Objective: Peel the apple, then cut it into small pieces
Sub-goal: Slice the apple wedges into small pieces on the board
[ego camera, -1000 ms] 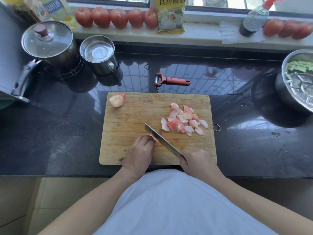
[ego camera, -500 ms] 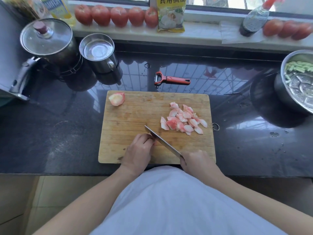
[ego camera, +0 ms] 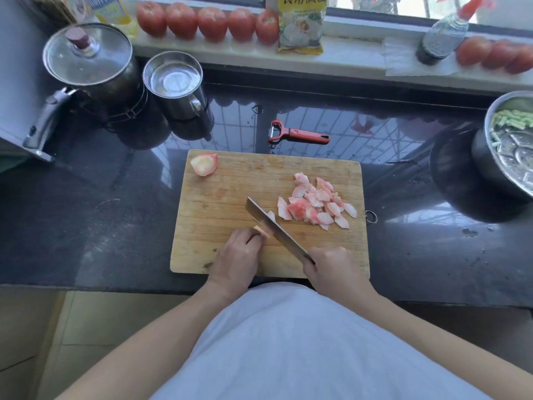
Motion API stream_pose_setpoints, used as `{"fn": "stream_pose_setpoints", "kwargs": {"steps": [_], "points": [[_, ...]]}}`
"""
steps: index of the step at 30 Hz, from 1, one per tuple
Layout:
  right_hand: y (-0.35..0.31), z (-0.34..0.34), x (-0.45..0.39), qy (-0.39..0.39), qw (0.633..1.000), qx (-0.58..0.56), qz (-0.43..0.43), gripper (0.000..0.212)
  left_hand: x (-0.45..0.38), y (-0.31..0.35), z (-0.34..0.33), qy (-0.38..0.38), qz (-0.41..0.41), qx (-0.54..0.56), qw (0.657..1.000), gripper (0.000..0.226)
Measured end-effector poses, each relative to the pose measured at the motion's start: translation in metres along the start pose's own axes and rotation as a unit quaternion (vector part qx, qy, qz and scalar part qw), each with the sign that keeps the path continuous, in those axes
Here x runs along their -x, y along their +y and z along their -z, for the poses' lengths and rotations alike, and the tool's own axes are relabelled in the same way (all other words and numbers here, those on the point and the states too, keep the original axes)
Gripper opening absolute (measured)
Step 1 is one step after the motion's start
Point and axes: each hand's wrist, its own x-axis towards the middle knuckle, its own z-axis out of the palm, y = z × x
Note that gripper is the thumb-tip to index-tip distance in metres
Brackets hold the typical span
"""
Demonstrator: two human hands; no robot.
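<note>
Left hand: my left hand (ego camera: 238, 255) sits on the cutting board (ego camera: 219, 215), fingers curled over the apple piece (ego camera: 261, 230) I am cutting, pinning it down.
Right hand: my right hand (ego camera: 331, 268) is wrapped round the knife (ego camera: 274, 228) handle at the board's near edge; blade angles away to the left, edge down against the piece.
Cut pieces: a heap of small apple pieces (ego camera: 315, 202) lies just right of the blade, toward the board's right side.
Spare chunk: one larger apple chunk (ego camera: 204, 164) at the far left corner of the board, well apart from both hands.
Peeler: red peeler (ego camera: 297, 135) on the dark tabletop (ego camera: 86, 220), just beyond the board.
Hidden: the held piece is mostly under my fingers; knife handle covered by my hand; metal bowl (ego camera: 490, 157) cut off at the right edge.
Writing: yellow packet (ego camera: 300, 27) on the windowsill shows Chinese characters, top cropped, not fully readable.
</note>
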Motion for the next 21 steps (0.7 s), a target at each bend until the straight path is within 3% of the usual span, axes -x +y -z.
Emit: {"fn": "stream_pose_setpoints", "kwargs": {"steps": [5, 18, 21], "points": [[0.001, 0.001, 0.004, -0.037, 0.998, 0.045, 0.003, 0.027, -0.003, 0.008, 0.008, -0.004, 0.006, 0.009, 1.000, 0.045], [0.003, 0.012, 0.013, -0.099, 0.991, 0.085, -0.036, 0.027, -0.003, 0.004, 0.003, 0.006, 0.022, 0.014, 1.000, 0.043], [-0.008, 0.001, -0.004, -0.094, 0.991, 0.097, -0.020, 0.022, -0.003, 0.001, 0.001, 0.008, 0.028, 0.017, 0.999, 0.030]]}}
